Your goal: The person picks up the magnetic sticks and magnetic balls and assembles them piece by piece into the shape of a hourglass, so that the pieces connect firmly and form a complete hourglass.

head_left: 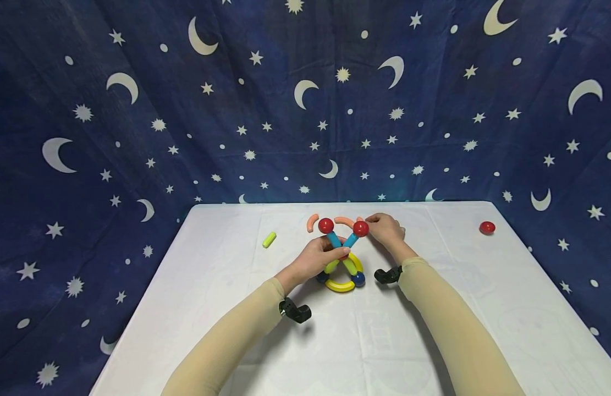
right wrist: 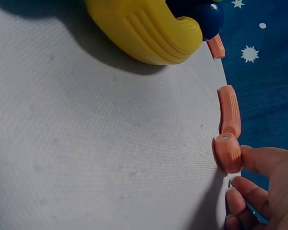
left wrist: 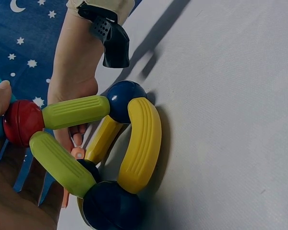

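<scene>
Reckoned from the stick-and-ball figure (head_left: 351,267), twelve o'clock being the table's far edge, the figure sits upright mid-table (head_left: 305,335). The left hand (head_left: 318,256), at nine o'clock, is clamped on its middle around the red joint ball (left wrist: 24,122). Below that ball, lime sticks (left wrist: 78,112) slope to dark blue balls (left wrist: 111,205) linked by curved yellow bars (left wrist: 141,146); above it, two light blue sticks (head_left: 351,240) spread towards eleven and one, each topped by a red ball (head_left: 326,225). At two o'clock the right hand (head_left: 386,228) pinches an orange piece (right wrist: 228,153) between thumb and fingers. A second orange piece (right wrist: 230,110) lies just beside it at twelve, a third (head_left: 312,223) at eleven. A loose lime stick (head_left: 269,240) lies between nine and ten; another red ball (head_left: 486,227) is well apart near three.
</scene>
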{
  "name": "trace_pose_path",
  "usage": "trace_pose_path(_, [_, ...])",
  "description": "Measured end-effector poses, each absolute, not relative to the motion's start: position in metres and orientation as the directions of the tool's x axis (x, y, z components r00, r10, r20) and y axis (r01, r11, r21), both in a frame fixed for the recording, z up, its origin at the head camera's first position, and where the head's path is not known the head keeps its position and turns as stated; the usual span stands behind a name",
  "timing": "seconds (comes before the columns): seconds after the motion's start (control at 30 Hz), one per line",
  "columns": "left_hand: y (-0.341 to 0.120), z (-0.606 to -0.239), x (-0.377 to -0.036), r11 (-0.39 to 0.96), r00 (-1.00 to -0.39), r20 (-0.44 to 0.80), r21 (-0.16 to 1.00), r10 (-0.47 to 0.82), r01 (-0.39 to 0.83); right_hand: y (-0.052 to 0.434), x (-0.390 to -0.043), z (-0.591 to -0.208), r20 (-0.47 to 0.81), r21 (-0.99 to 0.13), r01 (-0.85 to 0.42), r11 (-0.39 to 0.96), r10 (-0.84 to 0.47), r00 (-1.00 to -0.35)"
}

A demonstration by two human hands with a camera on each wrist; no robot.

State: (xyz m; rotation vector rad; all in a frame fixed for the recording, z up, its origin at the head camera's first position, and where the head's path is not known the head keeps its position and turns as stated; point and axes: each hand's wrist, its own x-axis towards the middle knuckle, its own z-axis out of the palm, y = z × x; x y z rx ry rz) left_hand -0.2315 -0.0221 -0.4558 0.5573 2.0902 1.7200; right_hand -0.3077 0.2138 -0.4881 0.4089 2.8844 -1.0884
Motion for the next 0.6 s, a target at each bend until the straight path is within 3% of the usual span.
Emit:
trace_pose_path(0.3, [-0.023,-0.457,-0.232,0.177,-0.841,-0.019,0.98,0.54,0.092,0.22,-0.303,-0.482,-0.135,-0.637,0.246,0.731,0.208,-0.969])
trace_pose_path(0.6, [-0.023,-0.456,-0.231,0.184,-0.842,-0.03,0.979,0.538,0.083,0.241,-0.295,-0.475,-0.234,-0.646,0.277,0.711,0.161,-0.959])
